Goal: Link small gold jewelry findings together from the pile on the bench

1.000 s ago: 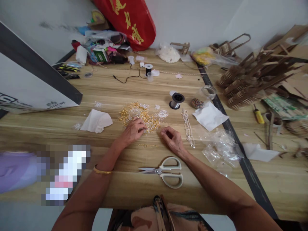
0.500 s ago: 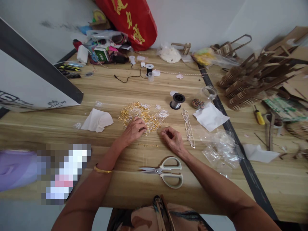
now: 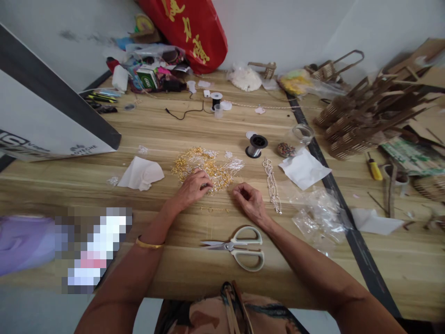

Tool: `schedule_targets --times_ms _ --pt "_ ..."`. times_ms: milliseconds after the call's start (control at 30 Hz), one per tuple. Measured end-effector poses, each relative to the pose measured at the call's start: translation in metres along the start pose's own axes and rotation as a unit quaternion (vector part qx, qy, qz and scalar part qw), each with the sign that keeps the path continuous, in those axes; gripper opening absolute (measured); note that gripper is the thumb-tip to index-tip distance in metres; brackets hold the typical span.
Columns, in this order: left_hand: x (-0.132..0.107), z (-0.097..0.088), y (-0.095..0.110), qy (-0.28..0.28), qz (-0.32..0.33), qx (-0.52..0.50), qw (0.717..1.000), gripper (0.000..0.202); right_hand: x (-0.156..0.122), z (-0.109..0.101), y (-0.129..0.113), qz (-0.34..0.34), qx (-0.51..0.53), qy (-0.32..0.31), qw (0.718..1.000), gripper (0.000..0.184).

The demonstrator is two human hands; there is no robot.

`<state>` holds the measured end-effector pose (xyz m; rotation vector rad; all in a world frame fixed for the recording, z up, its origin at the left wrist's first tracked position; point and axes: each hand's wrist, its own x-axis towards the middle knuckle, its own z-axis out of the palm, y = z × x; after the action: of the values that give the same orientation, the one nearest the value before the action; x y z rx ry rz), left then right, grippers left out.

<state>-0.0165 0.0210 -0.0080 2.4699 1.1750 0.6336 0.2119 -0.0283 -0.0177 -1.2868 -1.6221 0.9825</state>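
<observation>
Nearest on the wood-grain table [image 3: 149, 125] lie scissors [image 3: 228, 247], then gold and silver bits [image 3: 207, 163], partly under the left hand's [image 3: 195, 188] fingers and just beside the right hand's [image 3: 251, 202], all curled inward, whether gripping anything I cannot tell, with 2 spools [image 3: 256, 151] beyond and a red bag [image 3: 194, 39] by the pale wall [image 3: 285, 37].

Small gold and silver pieces [image 3: 214, 170] lie loosely heaped.

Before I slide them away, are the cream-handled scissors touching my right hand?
Apart. The head view shows a strip of wooden tabletop between the right hand and the cream-handled scissors.
</observation>
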Motion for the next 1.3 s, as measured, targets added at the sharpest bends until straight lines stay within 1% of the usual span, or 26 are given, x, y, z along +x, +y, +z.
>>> schedule_targets --times_ms 167,467,733,900,1300 --pt "0.0 0.001 -0.001 0.003 0.005 0.007 1.0 0.01 0.0 0.0 0.0 -0.004 0.004 0.001 1.0 0.019" --pt "0.001 -0.002 0.01 -0.008 0.013 0.01 1.0 0.011 0.0 0.001 0.002 -0.002 0.007 0.002 1.0 0.02" --pt "0.001 0.0 0.007 -0.003 0.022 0.011 1.0 0.013 0.001 0.0 0.001 0.002 -0.001 -0.003 1.0 0.022" --pt "0.001 0.0 0.008 -0.005 0.028 0.01 1.0 0.014 0.0 0.0 0.0 -0.001 0.005 -0.004 1.0 0.021" --pt "0.001 -0.001 0.01 -0.009 0.02 -0.013 1.0 0.012 0.0 0.0 0.0 0.0 0.002 -0.002 1.0 0.021"
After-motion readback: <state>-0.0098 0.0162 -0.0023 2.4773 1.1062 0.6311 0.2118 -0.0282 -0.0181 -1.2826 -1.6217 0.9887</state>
